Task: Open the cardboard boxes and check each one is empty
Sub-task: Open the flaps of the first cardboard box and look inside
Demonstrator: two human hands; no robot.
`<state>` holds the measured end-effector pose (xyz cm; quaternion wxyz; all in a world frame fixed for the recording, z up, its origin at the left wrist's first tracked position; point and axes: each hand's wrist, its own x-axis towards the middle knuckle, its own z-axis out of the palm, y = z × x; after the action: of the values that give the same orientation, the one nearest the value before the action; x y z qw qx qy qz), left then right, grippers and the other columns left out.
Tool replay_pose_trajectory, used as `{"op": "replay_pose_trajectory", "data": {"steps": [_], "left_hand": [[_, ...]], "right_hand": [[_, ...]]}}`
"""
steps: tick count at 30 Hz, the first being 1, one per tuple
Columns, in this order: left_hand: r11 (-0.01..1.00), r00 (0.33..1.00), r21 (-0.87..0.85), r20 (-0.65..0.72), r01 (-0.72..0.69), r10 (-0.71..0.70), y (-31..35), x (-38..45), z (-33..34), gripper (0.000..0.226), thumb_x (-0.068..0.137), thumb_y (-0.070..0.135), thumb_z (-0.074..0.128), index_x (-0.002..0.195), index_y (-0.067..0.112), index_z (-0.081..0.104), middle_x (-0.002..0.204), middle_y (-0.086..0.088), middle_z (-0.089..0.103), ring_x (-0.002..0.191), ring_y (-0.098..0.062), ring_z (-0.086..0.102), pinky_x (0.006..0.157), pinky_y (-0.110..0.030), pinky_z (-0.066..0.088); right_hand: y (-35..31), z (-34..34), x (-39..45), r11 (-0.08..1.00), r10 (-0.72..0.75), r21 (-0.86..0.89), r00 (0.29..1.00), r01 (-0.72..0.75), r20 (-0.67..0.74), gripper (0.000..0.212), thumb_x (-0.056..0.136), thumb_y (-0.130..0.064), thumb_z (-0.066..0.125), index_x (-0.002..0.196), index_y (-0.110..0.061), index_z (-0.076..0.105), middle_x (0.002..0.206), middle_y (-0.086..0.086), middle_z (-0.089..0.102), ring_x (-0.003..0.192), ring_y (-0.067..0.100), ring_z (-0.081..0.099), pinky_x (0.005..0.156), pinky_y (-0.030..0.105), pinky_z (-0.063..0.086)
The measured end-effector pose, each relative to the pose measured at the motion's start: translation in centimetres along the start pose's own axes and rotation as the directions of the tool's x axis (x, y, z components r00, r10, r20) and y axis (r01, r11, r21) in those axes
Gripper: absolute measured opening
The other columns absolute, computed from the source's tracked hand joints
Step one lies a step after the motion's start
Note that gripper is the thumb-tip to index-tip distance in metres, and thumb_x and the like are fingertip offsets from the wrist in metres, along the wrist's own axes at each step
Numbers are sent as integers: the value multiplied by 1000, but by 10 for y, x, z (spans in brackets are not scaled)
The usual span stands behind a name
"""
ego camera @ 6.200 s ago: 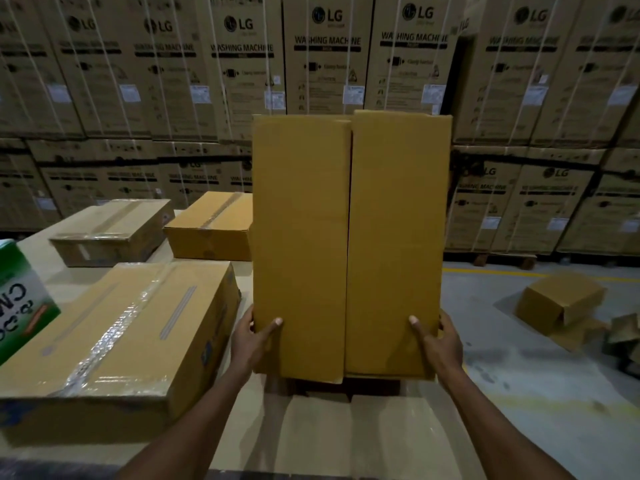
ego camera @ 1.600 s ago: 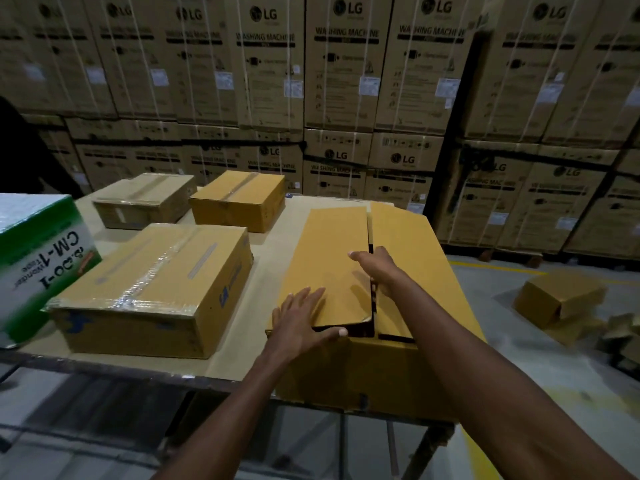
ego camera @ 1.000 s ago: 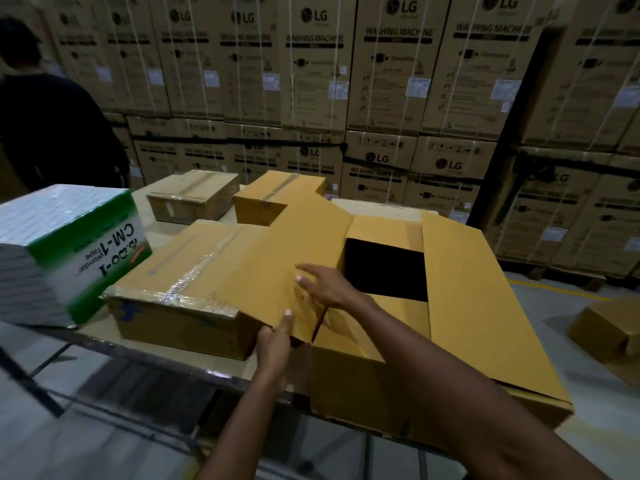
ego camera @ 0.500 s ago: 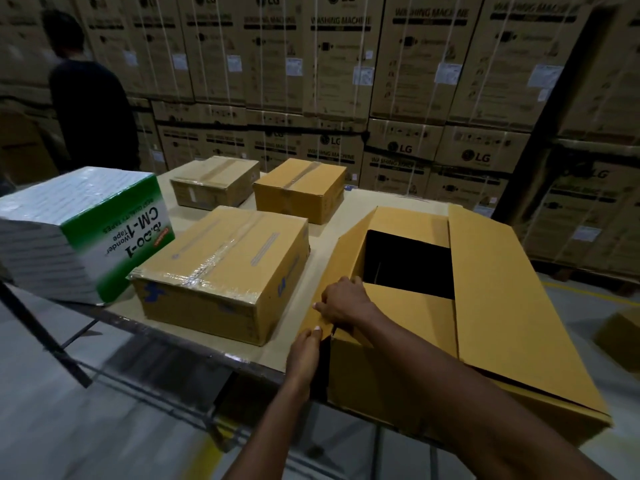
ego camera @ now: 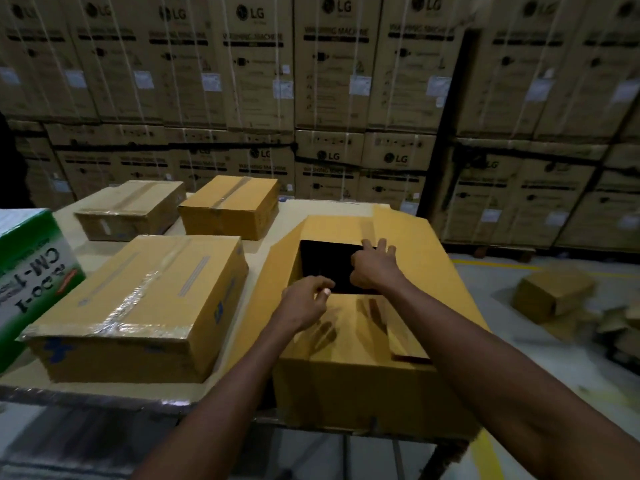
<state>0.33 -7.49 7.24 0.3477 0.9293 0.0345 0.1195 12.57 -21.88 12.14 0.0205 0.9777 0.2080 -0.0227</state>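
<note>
The open box (ego camera: 349, 382) sits at the counter's (ego camera: 104, 393) near edge. Left hand (ego camera: 304, 304) hovers over the near flap, fingers loosely curled, holding nothing. Right hand (ego camera: 372, 266) reaches across the dark opening, fingers spread — its grip empty too. Best to fold both end flaps fully back so the whole floor shows — three taped boxes (ego camera: 138, 306) wait beyond

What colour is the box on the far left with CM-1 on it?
Green and white, with dark lettering, seen in the head view.
</note>
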Motion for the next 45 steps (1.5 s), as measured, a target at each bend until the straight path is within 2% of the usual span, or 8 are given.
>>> {"op": "replay_pose_trajectory", "data": {"steps": [11, 17, 22, 29, 33, 38, 41, 45], "left_hand": [[999, 977, -46, 212, -26, 35, 58, 25, 70, 36, 98, 11, 54, 130, 22, 67, 130, -1, 66, 115, -17, 63, 98, -36, 56], [910, 962, -393, 168, -136, 216, 129, 41, 79, 32, 106, 15, 48, 135, 24, 57, 124, 3, 65, 108, -13, 64, 83, -26, 53], [865, 892, -442, 252, -239, 375, 186, 47, 116, 49, 107, 43, 45, 155, 40, 36, 153, 3, 50, 135, -20, 52, 108, -44, 49], [923, 808, -144, 449, -356, 382, 209, 37, 187, 59, 103, 60, 38, 158, 40, 30, 162, 1, 39, 144, -30, 40, 113, -53, 38], [903, 777, -15, 504, -430, 378, 211, 31, 197, 47, 107, 51, 37, 138, 27, 60, 146, 0, 57, 134, -26, 47, 110, -54, 25], [922, 790, -33, 505, -386, 349, 200, 28, 196, 31, 103, 46, 50, 101, 24, 73, 98, 6, 74, 93, -15, 65, 95, -46, 47], [930, 840, -15, 423, -367, 339, 186, 34, 179, 31, 98, 49, 57, 116, 30, 73, 116, 5, 70, 101, -17, 64, 87, -46, 56], [963, 912, 35, 331, -268, 242, 137, 48, 140, 36, 99, 47, 59, 129, 30, 66, 136, 6, 61, 124, -15, 55, 99, -39, 49]], "right_hand": [[50, -13, -14, 998, 60, 21, 998, -59, -36, 32, 90, -30, 62, 118, -17, 65, 118, 8, 55, 102, 35, 62, 75, 39, 43], [95, -80, -35, 989, 148, 8, 978, -149, -145, 39, 90, -32, 64, 126, -17, 65, 126, 8, 54, 102, 32, 61, 84, 44, 51], [164, -114, -57, 928, 342, -110, 931, -356, -124, 55, 96, -38, 61, 146, -19, 52, 170, 11, 9, 151, 45, 20, 120, 62, 18], [251, -70, -76, 842, 515, -216, 855, -493, 57, 68, 96, -63, 54, 150, -23, 49, 172, 10, -6, 155, 44, -11, 119, 67, -6], [275, -28, -84, 873, 487, -107, 831, -477, 268, 103, 82, -92, 28, 141, -14, 58, 163, 15, 32, 147, 44, 27, 116, 61, 24], [267, 34, -101, 723, 385, 435, 836, -536, 391, 76, 103, -66, 26, 153, -12, 44, 154, 17, 46, 121, 39, 58, 93, 45, 51], [261, 60, -98, 610, 362, 578, 839, -542, 406, 66, 105, -61, 30, 145, -14, 53, 135, 15, 62, 107, 36, 64, 87, 44, 55], [246, 66, -81, 773, 429, 461, 895, -435, 125, 56, 99, -54, 54, 143, -19, 54, 142, 11, 58, 125, 33, 57, 97, 44, 51]]}}
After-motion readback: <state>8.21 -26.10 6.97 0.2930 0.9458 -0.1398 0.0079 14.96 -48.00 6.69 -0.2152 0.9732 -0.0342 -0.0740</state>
